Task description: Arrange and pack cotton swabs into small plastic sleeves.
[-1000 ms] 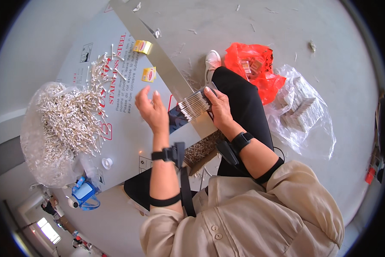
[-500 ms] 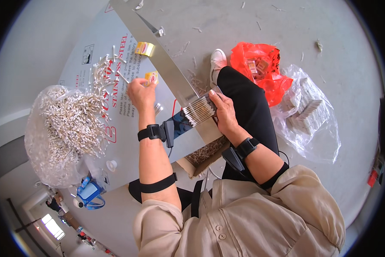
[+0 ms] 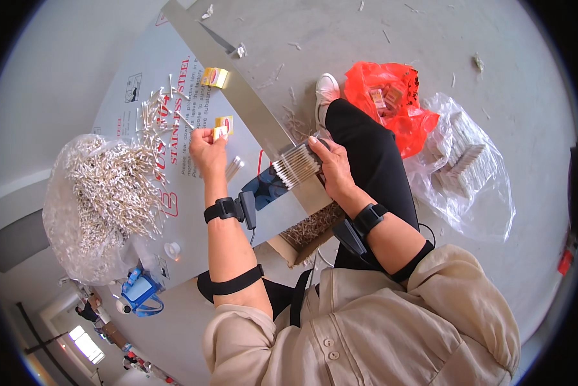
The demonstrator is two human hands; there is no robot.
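Right hand [image 3: 333,168] clamps a gathered bundle of sticks [image 3: 295,165] at the sheet's [image 3: 141,71] near edge; left hand [image 3: 207,147] pinches a small yellow band [image 3: 219,132]. Big loose heap [image 3: 106,193] left, so plenty remains, I'd judge.

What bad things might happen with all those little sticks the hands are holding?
The right hand grips a tight bundle of sticks alone, near the sheet's edge; a slip might scatter them onto the floor. The left hand reaches toward a small yellow box, with loose sticks close by that a sleeve or wrist could sweep aside. The heaped clear bag of sticks may spill over.
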